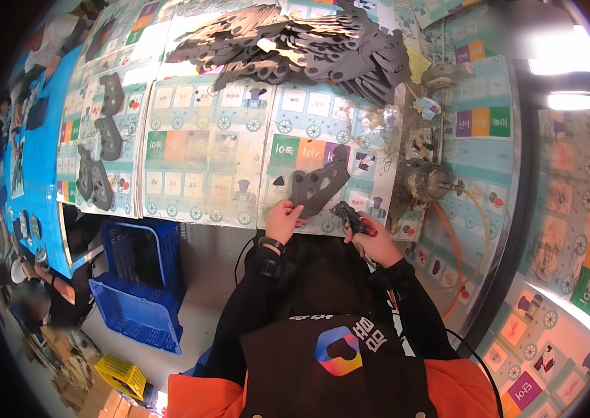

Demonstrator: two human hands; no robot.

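On the table's near edge lies a dark grey flat piece with cut-out holes [314, 191], shaped like a bent strap. My left hand [284, 221] pinches its lower left corner between thumb and fingers. My right hand [376, 244] is closed around a grimy black hand tool with red on its handle [355, 219], which resembles pliers; its exact kind is unclear. The tool's dark head points toward the piece's lower right side, a little apart from it. A small black triangular scrap [279, 181] rests left of the piece.
Many similar grey pieces are heaped [302, 52] at the table's far side. Several more lie on the left [109, 137]. A dirty metal device [441, 182] with hoses stands at the right. Blue crates [138, 310] sit on the floor at left; other people are beyond them.
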